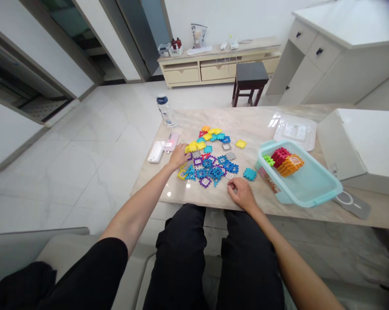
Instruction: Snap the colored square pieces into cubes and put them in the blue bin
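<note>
Rightward, tub (313,183) holding orange tiles (288,167), red tiles (280,157), green tiles (269,160), seemingly stacked

Here's the left hand (177,157), its fingertips lost against the yellow pieces (199,145), no telling whether they pinch one, while over on the right hand (242,194) the curled fingers hide their own tips! Into the heap of blue and purple pieces (215,173), where overlapping tiles cover one another, and out left the pink card (171,141) shows a blurred patch! Across to the tub (334,190), covering one end of the grey slab (357,207), its side picture too small to read, with the white box (372,140) and desk (259,122) both sliced by the right edge!
</note>
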A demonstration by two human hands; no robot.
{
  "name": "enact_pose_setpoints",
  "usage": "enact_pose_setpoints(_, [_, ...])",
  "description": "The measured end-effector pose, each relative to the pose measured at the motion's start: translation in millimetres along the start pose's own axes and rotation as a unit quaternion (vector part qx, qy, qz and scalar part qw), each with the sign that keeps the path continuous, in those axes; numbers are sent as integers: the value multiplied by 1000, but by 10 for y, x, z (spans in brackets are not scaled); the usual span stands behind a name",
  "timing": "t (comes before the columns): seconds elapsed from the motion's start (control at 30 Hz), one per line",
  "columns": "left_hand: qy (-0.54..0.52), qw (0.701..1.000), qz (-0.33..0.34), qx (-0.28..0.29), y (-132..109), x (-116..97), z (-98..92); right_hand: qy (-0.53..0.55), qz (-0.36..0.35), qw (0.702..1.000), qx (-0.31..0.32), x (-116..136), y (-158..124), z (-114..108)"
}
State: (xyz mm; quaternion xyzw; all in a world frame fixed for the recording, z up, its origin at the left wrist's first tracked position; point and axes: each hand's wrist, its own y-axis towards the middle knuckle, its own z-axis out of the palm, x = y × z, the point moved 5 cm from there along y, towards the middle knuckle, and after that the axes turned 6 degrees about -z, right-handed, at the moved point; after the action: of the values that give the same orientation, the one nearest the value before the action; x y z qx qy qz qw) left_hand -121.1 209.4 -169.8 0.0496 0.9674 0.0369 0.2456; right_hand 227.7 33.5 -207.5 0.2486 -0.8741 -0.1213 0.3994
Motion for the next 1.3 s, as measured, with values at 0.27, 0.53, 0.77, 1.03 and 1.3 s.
enact_pose_setpoints(0.27, [-51, 998, 22, 17, 167, 63, 265, 24, 33, 999, -18, -77, 10, 8])
enact_pose_setpoints(0.53, [-140, 984, -73, -81, 105, 216, 31, 7, 22, 999, -25, -62, 25, 3])
enact_pose_setpoints(0.77, [-190, 974, -113, -53, -780, 591, -575, -35, 10, 999, -22, -88, 6, 45])
enact_pose_setpoints(1.03, [-154, 980, -121, 39, -1595, 856, -550, -63, 15, 998, -19, -67, -13, 33])
enact_pose_setpoints(1.3, [-21, 964, -238, -120, -2897, 1504, -1178, -46, 50, 998, 1, -33, 8, 9])
